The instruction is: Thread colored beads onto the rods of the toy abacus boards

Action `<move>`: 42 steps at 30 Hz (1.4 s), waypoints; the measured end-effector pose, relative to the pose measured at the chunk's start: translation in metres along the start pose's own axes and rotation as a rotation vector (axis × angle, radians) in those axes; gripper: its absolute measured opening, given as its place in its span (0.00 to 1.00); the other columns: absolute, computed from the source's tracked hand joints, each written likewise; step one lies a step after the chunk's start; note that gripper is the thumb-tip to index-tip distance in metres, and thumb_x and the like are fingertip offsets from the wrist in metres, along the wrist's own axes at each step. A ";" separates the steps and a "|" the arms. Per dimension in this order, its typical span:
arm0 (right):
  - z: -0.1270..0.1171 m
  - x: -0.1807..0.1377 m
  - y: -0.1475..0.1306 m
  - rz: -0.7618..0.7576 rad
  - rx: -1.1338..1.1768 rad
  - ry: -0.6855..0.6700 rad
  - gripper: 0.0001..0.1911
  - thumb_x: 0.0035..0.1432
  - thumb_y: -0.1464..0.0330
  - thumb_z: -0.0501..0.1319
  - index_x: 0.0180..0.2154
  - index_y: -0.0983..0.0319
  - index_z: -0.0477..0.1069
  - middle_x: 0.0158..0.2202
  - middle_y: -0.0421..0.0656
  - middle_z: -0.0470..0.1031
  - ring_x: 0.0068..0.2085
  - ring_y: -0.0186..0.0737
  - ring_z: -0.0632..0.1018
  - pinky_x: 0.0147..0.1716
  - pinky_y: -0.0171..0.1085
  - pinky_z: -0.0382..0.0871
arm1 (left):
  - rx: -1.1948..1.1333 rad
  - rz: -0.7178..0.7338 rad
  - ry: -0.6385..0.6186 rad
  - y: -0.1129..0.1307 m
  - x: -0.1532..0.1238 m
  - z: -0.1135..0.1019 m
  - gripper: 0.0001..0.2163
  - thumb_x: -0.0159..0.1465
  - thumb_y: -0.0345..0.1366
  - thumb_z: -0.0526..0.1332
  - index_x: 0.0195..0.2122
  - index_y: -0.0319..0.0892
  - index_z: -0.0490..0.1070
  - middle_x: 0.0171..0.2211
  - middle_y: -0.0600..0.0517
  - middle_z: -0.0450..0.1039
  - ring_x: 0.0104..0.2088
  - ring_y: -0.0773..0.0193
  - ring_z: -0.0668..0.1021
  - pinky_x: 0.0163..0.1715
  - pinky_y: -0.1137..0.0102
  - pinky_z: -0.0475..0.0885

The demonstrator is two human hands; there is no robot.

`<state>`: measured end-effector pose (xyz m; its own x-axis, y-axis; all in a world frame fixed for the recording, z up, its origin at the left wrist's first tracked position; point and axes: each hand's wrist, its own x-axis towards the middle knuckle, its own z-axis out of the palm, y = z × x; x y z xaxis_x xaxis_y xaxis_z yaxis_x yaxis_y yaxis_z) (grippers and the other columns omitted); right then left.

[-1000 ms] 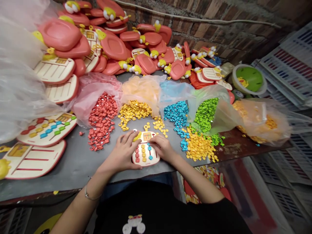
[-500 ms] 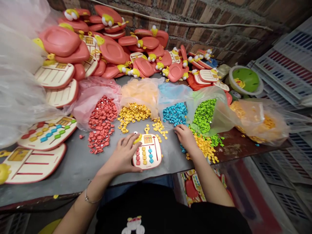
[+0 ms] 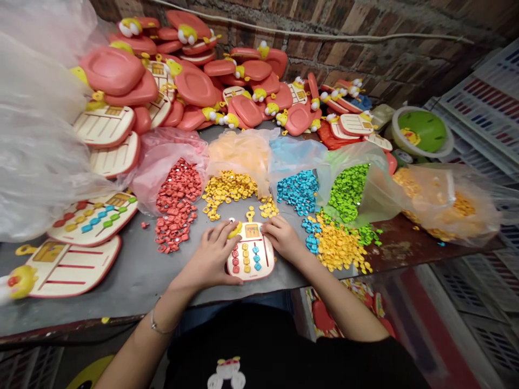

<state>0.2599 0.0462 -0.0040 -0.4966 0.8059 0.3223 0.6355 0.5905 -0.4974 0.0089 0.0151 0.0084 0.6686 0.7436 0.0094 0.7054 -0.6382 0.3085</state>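
A cream toy board (image 3: 252, 273) with a red rim lies flat at the table's front, with red, yellow and blue beads in three of its slots. The rightmost slot holds no beads that I can see. My left hand (image 3: 214, 254) grips the board's left side, thumb along the lower edge and fingers near its yellow animal head (image 3: 235, 230). At the upper right corner is my right hand (image 3: 283, 237), its fingertips pinched together over the board. What lies between them is hidden.
Along the table sit piles of red beads (image 3: 175, 216), yellow beads (image 3: 229, 186), blue beads (image 3: 298, 190) and green beads (image 3: 348, 189), spilling from plastic bags. More yellow beads (image 3: 340, 246) lie to the right. Red-backed boards (image 3: 198, 86) are heaped behind; two boards (image 3: 77, 270) rest at left.
My right hand has moved left from beside the blue beads to the board's upper right corner. My left hand keeps its hold on the board. The whole view has shifted slightly.
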 end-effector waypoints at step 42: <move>-0.047 -0.034 0.006 0.344 0.078 0.371 0.06 0.61 0.71 0.58 0.38 0.60 0.73 0.40 0.46 0.70 0.41 0.43 0.75 0.39 0.40 0.73 | -0.009 0.013 -0.026 0.007 0.000 -0.004 0.44 0.49 0.59 0.67 0.63 0.44 0.57 0.69 0.36 0.41 0.67 0.36 0.46 0.60 0.43 0.47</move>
<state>0.3085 0.0239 0.0203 -0.0137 0.9221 0.3866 0.6725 0.2947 -0.6789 0.0128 0.0114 0.0143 0.6837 0.7297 -0.0111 0.6943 -0.6458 0.3175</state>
